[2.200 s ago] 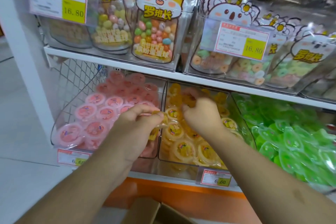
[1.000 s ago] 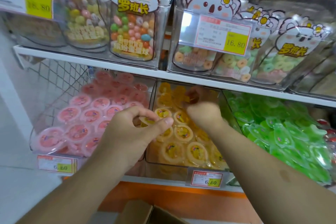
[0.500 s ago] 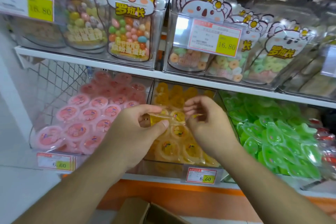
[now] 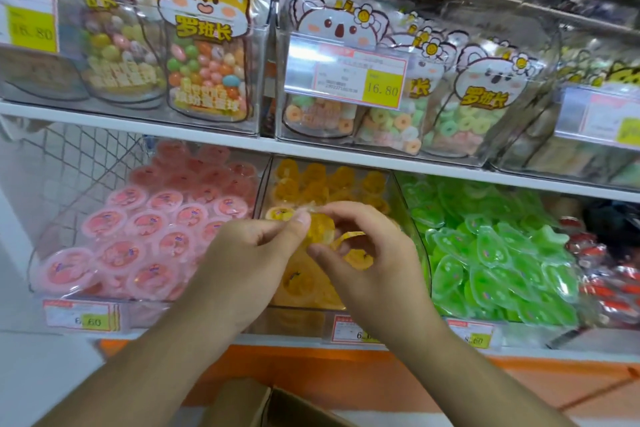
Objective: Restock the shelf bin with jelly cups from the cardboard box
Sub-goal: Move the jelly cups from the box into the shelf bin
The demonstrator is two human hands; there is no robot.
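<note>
Both hands, left and right, meet with fingers curled, pinching.

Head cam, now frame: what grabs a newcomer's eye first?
Dead centre, the left hand and right hand meet over the middle bin, pinching orange jelly cups between them. Bright colour blocks flank them: pink cups in the bin to the left, green jellies to the right. Above, cartoon-animal candy bags fill the upper shelf.
</note>
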